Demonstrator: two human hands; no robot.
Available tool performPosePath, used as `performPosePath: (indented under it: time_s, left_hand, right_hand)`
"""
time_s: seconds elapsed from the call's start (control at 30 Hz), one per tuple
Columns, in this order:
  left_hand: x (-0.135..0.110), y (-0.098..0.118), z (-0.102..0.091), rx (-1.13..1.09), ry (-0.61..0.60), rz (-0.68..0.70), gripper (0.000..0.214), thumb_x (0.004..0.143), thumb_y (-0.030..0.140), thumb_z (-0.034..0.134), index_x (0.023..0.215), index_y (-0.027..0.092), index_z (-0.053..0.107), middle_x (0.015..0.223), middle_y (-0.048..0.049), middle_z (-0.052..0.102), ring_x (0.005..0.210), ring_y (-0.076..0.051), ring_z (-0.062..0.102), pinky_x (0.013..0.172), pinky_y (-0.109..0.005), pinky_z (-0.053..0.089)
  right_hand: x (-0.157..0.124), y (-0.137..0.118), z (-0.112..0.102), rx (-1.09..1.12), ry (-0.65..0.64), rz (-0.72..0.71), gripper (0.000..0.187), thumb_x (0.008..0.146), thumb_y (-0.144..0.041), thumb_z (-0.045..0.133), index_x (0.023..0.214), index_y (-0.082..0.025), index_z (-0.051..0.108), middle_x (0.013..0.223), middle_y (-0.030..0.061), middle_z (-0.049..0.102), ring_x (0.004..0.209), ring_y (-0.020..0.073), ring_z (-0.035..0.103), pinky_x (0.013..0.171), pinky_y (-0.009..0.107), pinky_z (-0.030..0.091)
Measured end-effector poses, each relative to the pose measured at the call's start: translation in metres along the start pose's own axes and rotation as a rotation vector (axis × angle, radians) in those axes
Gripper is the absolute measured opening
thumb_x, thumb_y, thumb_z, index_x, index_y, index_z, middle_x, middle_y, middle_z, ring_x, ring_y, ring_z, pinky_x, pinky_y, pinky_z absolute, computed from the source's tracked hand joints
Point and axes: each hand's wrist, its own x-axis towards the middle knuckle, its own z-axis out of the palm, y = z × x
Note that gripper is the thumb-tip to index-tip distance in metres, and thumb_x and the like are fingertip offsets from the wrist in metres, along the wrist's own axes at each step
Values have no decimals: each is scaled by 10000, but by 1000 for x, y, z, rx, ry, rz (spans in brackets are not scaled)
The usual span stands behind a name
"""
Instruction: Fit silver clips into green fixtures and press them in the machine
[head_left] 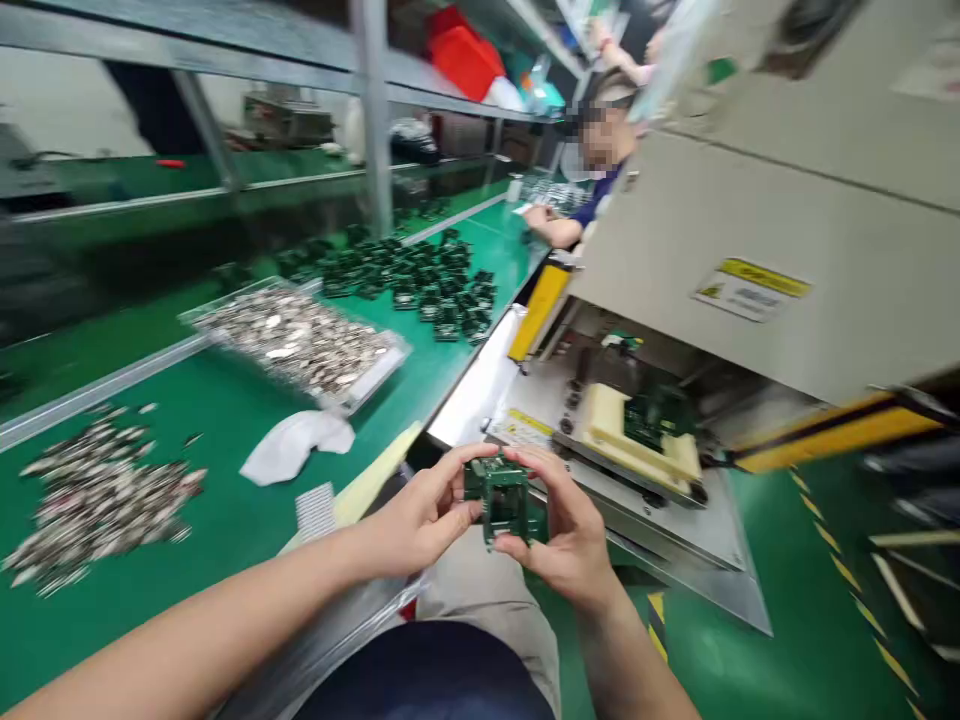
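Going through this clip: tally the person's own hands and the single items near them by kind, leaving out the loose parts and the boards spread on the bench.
Hands: 2 (left hand, right hand)
Green circuit-board assembly: 1
Tray of metal parts: 1
White cloth: 1
Total: 5

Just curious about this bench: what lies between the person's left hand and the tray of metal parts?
In the head view, a pale yellow strip lies between the left hand and the tray.

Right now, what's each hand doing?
Left hand: closed, holding a green circuit board assembly.
Right hand: closed, holding the same green circuit board assembly.
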Motion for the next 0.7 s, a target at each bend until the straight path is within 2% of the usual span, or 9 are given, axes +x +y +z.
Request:
performPosePath:
  time_s: [0.07,0.17,0.2,0.23,0.33,0.43,0.5,0.6,0.7]
  left_hand:
    - [47,13,11,101,-163,42,558,911,321,567,1421,240,356,1302,-128,603,1169,-251,608,976,-395,506]
    - [124,23,45,361,-133,211,680,798,382,705,1387,181,429,1437,-163,496,1349,-309,449,1129,-464,370]
    - [148,23,59,427,-120,248,735,757,392,742,1384,163,436,1455,-173,474,1372,-325,415,1148,-480,342]
    - [170,22,73,467,-118,255,773,722,389,770,1381,149,443,1457,-184,469,1375,-340,407,1149,-496,337]
    - [214,19,100,412,-98,136,772,663,359,810,1333,128,503,1340,-194,574,1267,-347,525,1079,-500,426]
    - [214,25,94,147,20,26,811,612,345,845,1318,117,520,1202,-172,641,1107,-286,632,1005,-449,505]
    - [189,32,70,32,68,2,810,601,336,850,1316,135,528,1200,-150,634,1115,-267,626,1027,-441,494]
    - [131,36,20,54,42,-70,664,628,353,831,1227,187,599,1208,-103,636,1151,-276,612,1093,-462,438]
    - [73,19,-24,94,15,-216,576,659,364,813,1179,222,613,1221,-93,635,1158,-303,617,1062,-466,473]
  right_hand:
    - [-17,-4,-46,-67,270,54,621,764,-412,798,1310,-238,558,1258,104,602,1202,298,550,1055,477,430]
    - [-42,-4,-107,-185,855,52,653,744,-329,813,1322,-215,531,1274,88,585,1210,268,547,1087,480,386]
    - [-47,-3,-123,-206,981,54,684,723,-309,824,1327,-208,519,1275,86,583,1213,265,545,1098,495,366]
    - [-51,0,-137,-212,1044,73,712,700,-301,836,1327,-201,513,1274,88,583,1215,268,543,1102,508,353]
    - [-48,9,-165,-184,990,197,710,672,-326,846,1290,-183,527,1273,115,587,1210,279,548,1077,512,383]
    - [-30,19,-176,-214,833,242,682,674,-389,830,1254,-191,531,1272,136,592,1195,288,560,1038,493,429]
    - [-13,24,-180,-305,659,296,667,671,-420,821,1234,-203,537,1246,133,612,1182,291,571,1038,492,429]
    - [12,29,-183,-423,362,438,630,697,-459,789,1227,-230,540,1210,107,640,1175,288,579,1055,494,411]
    - [27,31,-181,-456,229,506,657,699,-496,775,1247,-244,515,1193,97,656,1197,289,572,1058,486,412]
